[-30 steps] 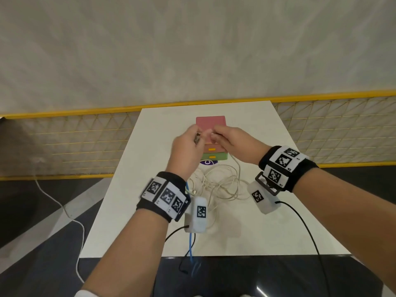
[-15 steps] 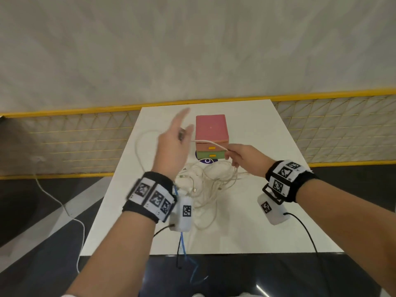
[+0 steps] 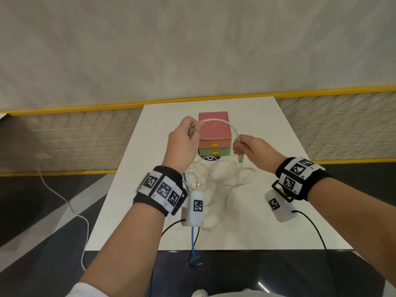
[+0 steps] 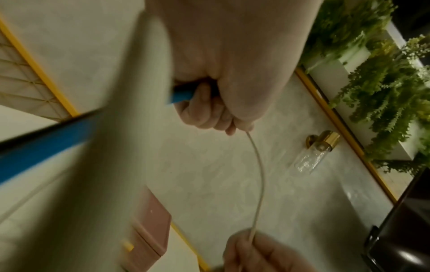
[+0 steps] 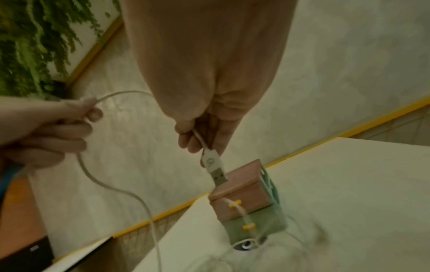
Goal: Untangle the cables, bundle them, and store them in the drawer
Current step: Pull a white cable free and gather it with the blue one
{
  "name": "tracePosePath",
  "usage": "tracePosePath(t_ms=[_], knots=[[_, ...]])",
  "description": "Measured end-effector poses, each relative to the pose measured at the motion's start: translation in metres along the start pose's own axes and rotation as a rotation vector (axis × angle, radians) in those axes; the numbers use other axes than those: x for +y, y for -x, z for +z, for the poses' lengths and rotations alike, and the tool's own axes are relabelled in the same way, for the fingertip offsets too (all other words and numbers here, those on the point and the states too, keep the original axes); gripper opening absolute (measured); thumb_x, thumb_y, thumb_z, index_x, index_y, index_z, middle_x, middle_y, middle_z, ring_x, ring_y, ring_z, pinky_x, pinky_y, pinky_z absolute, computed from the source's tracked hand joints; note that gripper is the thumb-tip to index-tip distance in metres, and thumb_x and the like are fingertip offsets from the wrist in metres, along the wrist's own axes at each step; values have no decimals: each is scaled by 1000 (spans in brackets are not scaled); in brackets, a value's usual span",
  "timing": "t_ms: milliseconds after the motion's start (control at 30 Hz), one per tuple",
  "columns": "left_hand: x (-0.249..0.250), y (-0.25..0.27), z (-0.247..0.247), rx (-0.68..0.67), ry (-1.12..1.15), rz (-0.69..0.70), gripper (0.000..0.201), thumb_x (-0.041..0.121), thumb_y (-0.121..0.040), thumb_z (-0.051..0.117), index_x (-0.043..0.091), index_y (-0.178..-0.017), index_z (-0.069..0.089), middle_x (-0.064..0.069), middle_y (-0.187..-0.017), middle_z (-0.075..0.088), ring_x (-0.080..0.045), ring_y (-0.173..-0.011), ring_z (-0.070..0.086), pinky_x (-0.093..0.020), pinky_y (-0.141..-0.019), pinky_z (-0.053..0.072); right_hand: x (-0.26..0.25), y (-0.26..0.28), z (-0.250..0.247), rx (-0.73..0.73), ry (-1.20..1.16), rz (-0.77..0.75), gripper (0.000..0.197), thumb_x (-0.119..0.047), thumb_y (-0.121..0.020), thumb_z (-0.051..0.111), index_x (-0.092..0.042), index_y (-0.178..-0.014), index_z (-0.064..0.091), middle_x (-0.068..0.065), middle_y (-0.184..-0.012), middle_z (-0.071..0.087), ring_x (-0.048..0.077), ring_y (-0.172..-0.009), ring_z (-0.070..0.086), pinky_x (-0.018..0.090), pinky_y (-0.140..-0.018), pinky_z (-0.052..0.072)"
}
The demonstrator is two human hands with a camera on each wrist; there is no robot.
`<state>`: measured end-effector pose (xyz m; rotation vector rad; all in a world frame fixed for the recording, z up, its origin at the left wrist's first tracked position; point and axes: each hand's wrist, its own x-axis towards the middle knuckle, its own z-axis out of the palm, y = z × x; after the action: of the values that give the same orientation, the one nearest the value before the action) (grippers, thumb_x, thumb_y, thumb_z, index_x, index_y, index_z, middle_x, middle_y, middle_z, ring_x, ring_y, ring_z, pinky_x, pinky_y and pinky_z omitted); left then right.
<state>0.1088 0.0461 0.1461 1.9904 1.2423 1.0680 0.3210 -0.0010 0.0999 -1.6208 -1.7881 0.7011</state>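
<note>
Holding one white USB cable (image 3: 227,123) above the table (image 3: 278,211), the two hands keep it as an arch between them. The left hand (image 3: 182,144) is raised in front of the pink top of the small drawer unit (image 3: 214,133), with its fingers curled round one end of the cable; a metal plug tip shows beside its thumb. The right hand (image 3: 250,150) pinches the cable just behind the USB-A plug (image 5: 215,168), which hangs down free under the fingers.

The other cables (image 3: 216,176) lie in a loose white heap on the table, near the front of the drawer unit and between the two wrists. Both drawers, the pink one and the green one (image 3: 214,151), look closed.

I judge that the untangling is at its beginning: one cable seems nearly free, and the bundling is not yet done. From the right wrist view a further length of cable falls from the left hand toward the heap, and I cannot tell if this part is still crossed with the others.

The risk is there. If the hands pull up quickly while a loop is still caught, the knot can become tighter, or the whole heap can be dragged and slide off the table edge. The hanging plug can also hook on another loop.
</note>
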Motion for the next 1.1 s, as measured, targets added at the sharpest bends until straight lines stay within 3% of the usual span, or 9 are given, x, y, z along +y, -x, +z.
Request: tracePosePath(t_ms=[167, 333, 433, 533, 600, 767, 833, 933, 1100], knots=[[5, 6, -3, 18, 64, -3, 20, 32, -100, 52, 15, -89, 54, 6, -62, 45, 1, -52, 43, -11, -52, 35, -19, -3, -13, 109, 58, -116, 15, -15, -93, 57, -10, -96, 71, 7, -87, 63, 23, -82, 58, 28, -78, 45], [17, 14, -31, -279, 126, 27, 29, 30, -95, 62, 28, -123, 59, 14, -65, 46, -1, -56, 41, -8, -59, 35, -33, 12, -29, -772, 255, 17, 31, -9, -81, 71, -16, -111, 68, -2, -108, 72, 9, -97, 66, 21, -87, 50], [28, 22, -38, -414, 186, 70, 39, 15, -93, 65, 28, -129, 57, 20, -54, 49, -1, -51, 41, -7, -56, 34, -36, 5, -36, -536, 521, -24, 36, -3, -89, 51, -16, -121, 62, -1, -112, 68, 16, -99, 64, 25, -86, 49], [39, 26, -36, -469, 326, 79, 36, 6, -93, 63, 19, -126, 60, 15, -49, 43, -2, -44, 35, -9, -47, 31, -60, 2, -25, -260, 289, -190, 39, -4, -93, 47, -12, -131, 53, -3, -125, 59, 12, -106, 56, 12, -88, 44], [45, 27, -34, -460, 388, 97, 33, 4, -93, 62, 16, -124, 61, 14, -49, 44, -4, -42, 31, -13, -44, 29, -77, 3, -10, -348, 127, -269, 44, -8, -91, 53, -13, -135, 46, -1, -133, 54, 10, -113, 53, 15, -94, 44], [53, 21, -42, -374, 523, 108, 24, 4, -96, 58, 14, -118, 63, 10, -48, 31, -14, -43, 17, -19, -43, 20, -73, 13, 40, -673, 245, -236, 47, -28, -91, 57, -25, -136, 44, -5, -143, 44, 8, -128, 42, 28, -110, 34], [50, 20, -47, -341, 574, 110, 22, 4, -96, 57, 16, -114, 64, 7, -49, 28, -15, -44, 15, -20, -43, 18, -65, 20, 55, -741, 188, -229, 41, -25, -93, 56, -21, -134, 48, -5, -141, 47, 3, -124, 42, 16, -106, 33], [47, 22, -51, -324, 614, 84, 20, 5, -97, 57, 18, -110, 65, 6, -50, 26, -14, -44, 15, -21, -43, 17, -62, 21, 64, -700, 63, -166, 35, -21, -92, 58, -17, -127, 52, -6, -128, 55, 5, -117, 50, 10, -93, 35], [45, 30, -37, -346, 607, 26, 18, 6, -98, 56, 16, -110, 65, 2, -52, 25, -13, -44, 18, -22, -42, 19, -82, 18, 62, -564, -324, -173, 46, -11, -90, 62, -13, -131, 41, -4, -125, 54, 9, -120, 53, 20, -102, 44]])
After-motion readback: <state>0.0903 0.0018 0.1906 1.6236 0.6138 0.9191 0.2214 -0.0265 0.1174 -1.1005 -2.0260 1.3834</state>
